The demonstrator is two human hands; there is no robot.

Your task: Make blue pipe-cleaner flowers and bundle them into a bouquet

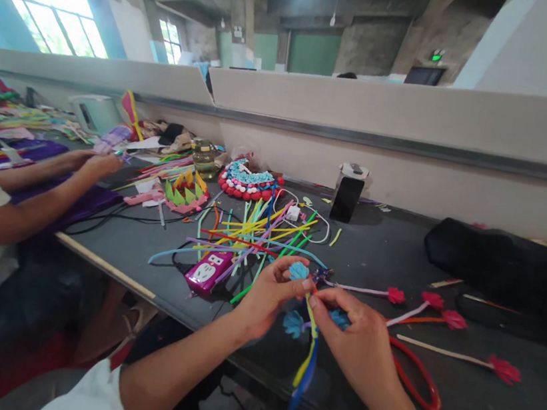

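We hold a blue flower [299, 271] over the worktop [389, 247], near its front edge.
From the left, a purple socket block [207, 272] sits beside heaped fuzzy stems [270, 233]; our left hand's [269, 292] fingers grasp the blue flower, our right hand's [358, 327] fingers pinch the yellow stem [312, 318] just below, and 4 red flowers [504, 370] lie to the right.

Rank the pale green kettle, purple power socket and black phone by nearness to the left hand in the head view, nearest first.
From the left hand:
1. Purple power socket, just to its left.
2. Black phone, upright toward the back, ahead and right.
3. Pale green kettle, far left, near the partition.
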